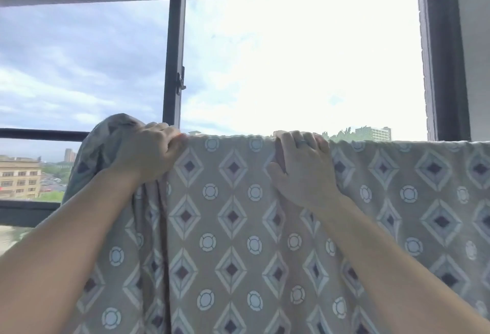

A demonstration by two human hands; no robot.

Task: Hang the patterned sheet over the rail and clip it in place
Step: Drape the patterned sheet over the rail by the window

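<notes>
Dark metal window frame (173, 50) with a small latch (181, 80) on its upright fills the background in the head view. Past it are cloudy sky, a beige block of a building (20, 177) low on the left and a pale tower (372, 133) among trees far off.

Across the lower part of the window hangs the grey-beige woven sheet printed with white-edged diamonds and pale blue rings (233, 227). Its top fold runs level and slightly crinkled, and whatever bears it is hidden under the cloth. The near face falls flat on the right and in long soft pleats on the left.

The left hand (148, 150) is closed in a fist on the top fold, gripping gathered cloth. A rounded, shadowed bunch of the sheet rises just beside it on the left, covering part of the frame's horizontal bar (39, 134).

The right hand (305, 169), wearing a grey ring (301, 143), hooks its curled fingers over the top fold with the thumb against the near face. Both bare forearms reach up across the cloth.
</notes>
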